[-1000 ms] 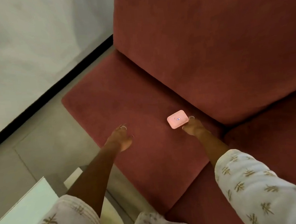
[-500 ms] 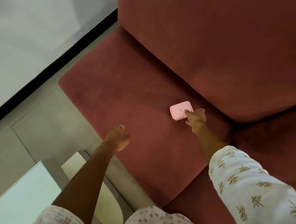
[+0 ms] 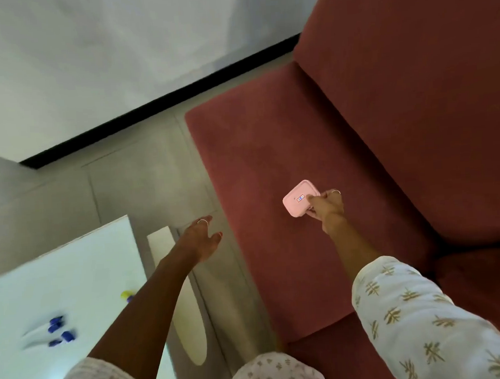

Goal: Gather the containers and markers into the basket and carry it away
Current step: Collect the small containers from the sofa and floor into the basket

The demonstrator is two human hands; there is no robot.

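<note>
A small pink container (image 3: 297, 198) with a little label on its lid is lifted just above the red sofa seat (image 3: 258, 147). My right hand (image 3: 327, 209) grips it at its right end, thumb on the lid. My left hand (image 3: 202, 239) hangs free over the floor beside the sofa's edge, fingers loosely apart and holding nothing. On the white table (image 3: 72, 276) at lower left lie several white markers with blue caps (image 3: 57, 331), blurred, and a small yellow object (image 3: 128, 295) partly hidden by my left arm. No basket is in view.
The sofa's backrest (image 3: 411, 77) rises at the right. Grey tiled floor (image 3: 142, 172) runs between sofa and table. A white wall with a black skirting strip (image 3: 156, 107) closes the far side.
My right hand has closed on the pink container and raised it off the seat. The view has swung left, bringing the table and markers into sight. My left hand drifted off the seat.
</note>
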